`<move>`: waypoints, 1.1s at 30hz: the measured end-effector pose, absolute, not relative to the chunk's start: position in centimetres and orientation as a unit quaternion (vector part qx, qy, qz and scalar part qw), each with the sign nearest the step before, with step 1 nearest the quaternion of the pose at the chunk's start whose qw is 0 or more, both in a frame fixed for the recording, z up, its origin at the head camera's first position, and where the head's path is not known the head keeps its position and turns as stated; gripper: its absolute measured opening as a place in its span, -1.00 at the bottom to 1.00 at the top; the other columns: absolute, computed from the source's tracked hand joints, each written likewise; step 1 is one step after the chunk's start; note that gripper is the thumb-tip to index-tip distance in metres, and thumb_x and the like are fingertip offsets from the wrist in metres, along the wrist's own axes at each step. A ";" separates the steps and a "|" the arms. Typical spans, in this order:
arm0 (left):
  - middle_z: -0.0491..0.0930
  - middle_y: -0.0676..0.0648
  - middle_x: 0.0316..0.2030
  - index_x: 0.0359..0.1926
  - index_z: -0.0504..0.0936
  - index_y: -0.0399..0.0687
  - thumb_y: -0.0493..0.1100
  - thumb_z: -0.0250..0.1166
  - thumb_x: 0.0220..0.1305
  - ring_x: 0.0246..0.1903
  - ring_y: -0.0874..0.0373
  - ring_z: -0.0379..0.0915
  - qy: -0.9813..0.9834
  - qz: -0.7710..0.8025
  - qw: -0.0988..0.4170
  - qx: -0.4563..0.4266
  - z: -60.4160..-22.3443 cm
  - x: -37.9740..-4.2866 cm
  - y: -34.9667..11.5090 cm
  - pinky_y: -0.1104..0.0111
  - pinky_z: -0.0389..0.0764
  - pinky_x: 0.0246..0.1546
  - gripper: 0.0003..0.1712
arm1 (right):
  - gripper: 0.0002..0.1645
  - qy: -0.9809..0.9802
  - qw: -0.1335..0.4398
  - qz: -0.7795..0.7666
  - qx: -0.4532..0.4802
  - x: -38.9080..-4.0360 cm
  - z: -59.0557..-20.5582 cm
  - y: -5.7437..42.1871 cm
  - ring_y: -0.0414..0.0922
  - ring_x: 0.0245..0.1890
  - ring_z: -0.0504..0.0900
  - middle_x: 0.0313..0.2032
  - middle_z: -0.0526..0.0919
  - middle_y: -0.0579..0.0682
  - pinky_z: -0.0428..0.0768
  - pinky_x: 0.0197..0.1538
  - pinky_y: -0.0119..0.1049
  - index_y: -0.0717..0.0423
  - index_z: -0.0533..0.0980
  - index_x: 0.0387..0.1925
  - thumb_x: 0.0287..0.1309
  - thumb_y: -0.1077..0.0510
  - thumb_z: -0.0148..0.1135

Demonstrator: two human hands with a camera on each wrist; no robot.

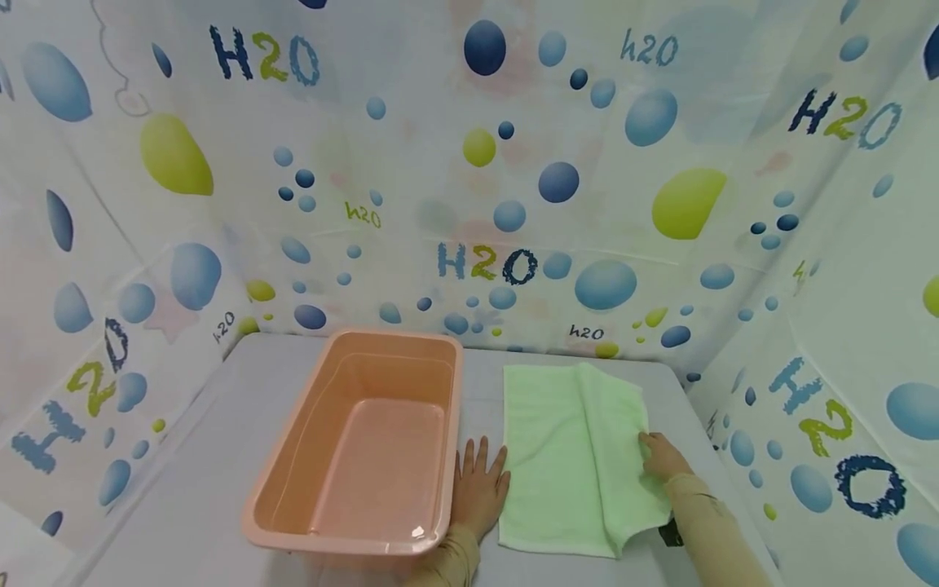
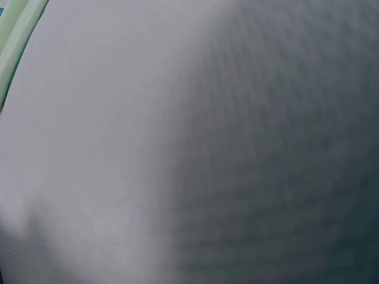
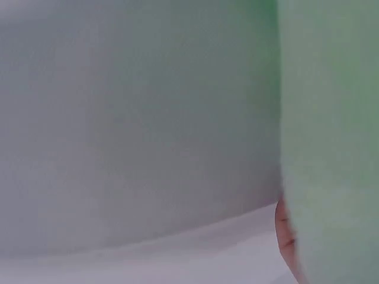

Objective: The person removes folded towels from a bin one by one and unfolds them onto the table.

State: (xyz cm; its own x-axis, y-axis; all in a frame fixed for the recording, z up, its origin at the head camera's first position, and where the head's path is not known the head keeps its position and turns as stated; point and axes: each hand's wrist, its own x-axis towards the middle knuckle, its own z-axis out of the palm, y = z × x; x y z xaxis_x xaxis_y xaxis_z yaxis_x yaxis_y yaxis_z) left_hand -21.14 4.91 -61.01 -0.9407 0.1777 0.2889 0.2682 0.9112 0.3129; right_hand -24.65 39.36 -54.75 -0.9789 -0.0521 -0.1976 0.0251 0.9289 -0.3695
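Note:
A light green towel [image 1: 546, 456] lies on the table, its right part raised and folded over along a lengthwise crease. My right hand [image 1: 666, 458] pinches the towel's right edge, fingers curled in at the cloth. In the right wrist view the towel [image 3: 331, 118] hangs close to the camera and covers most of the hand; only a bit of a finger [image 3: 285, 234] shows. Fingers spread and straight, my left hand [image 1: 480, 489] lies flat by the towel's left edge, next to the basin. The left wrist view catches just a strip of towel [image 2: 21, 41] and blurred surfaces.
A peach plastic basin [image 1: 389, 465] stands on the left of the pale table [image 1: 191, 489], close to my left hand. Behind and at both sides hang white sheets [image 1: 433, 155] printed with drops and H2O lettering. A small dark object [image 1: 671, 534] shows under my right wrist.

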 end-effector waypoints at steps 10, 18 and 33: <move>0.35 -0.16 0.28 0.21 0.46 0.21 0.11 0.00 0.33 0.33 -0.18 0.14 -0.966 -0.186 0.130 -0.120 -61.0 -20.6 4.8 -0.06 0.14 0.30 -0.54 | -0.39 0.990 0.069 -0.118 -0.017 -23.0 -54.8 41.0 0.52 0.00 0.36 0.16 0.24 0.52 0.38 0.04 0.30 0.50 0.23 0.19 0.01 0.57 -0.14; 0.29 -0.14 0.33 0.25 0.42 0.23 0.13 -0.05 0.35 0.37 -0.16 0.07 -0.969 -0.192 0.108 -0.117 -61.5 -20.9 4.9 -0.06 0.05 0.33 -0.51 | -0.44 0.993 0.064 -0.097 0.004 -22.9 -55.1 41.6 0.51 -0.02 0.38 0.19 0.19 0.55 0.42 0.03 0.24 0.59 0.18 0.20 0.12 0.48 -0.07; 0.34 -0.12 0.30 0.22 0.44 0.26 0.13 -0.01 0.32 0.34 -0.14 0.13 -0.968 -0.173 0.136 -0.119 -61.3 -20.6 5.5 -0.02 0.09 0.29 -0.53 | -0.39 0.979 0.093 -0.142 0.116 -21.6 -55.2 40.8 0.61 0.07 0.09 0.20 0.03 0.55 0.37 -0.07 0.39 0.50 0.11 0.24 0.16 0.29 -0.16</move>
